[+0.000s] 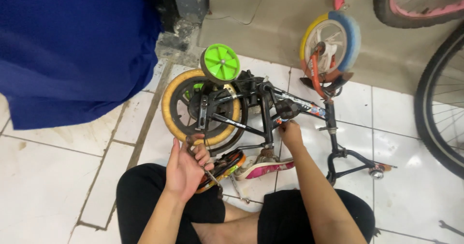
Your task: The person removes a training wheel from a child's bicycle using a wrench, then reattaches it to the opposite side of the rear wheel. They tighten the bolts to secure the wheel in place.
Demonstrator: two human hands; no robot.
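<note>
Crossed legs (pixel 270 220) in black shorts are sitting nearest, on the white tile floor (pixel 48 176). Left hand (pixel 186 169) is hovering palm-up just past the left knee, fingers curled around a small dark piece at the chain (pixel 209 174); can't tell exactly what the piece is. Right hand (pixel 291 133) is reaching farther in, fingers closing on the bike frame (pixel 268 123) just right of the seat tube, near the coloured sticker. What it's pinching is hidden by the fingers.

Kids' bike is lying upside down in the middle of the scene, between the two hands and beyond. Pink-and-white shoe (pixel 263 167) is lying just near of the frame, between the arms. Rear wheel (pixel 200 108) with yellow tyre is sitting left, green training wheel (pixel 221 63) just beyond it. Handlebar (pixel 355 159) is resting on the floor at right. Front wheel (pixel 331 43), yellow and blue tyre, is sticking up far right.

Blue cloth (pixel 72 50) is filling far left. Larger bicycle wheel (pixel 442 103) is showing at the right edge, pink-rimmed tyre (pixel 420 4) at far right.
</note>
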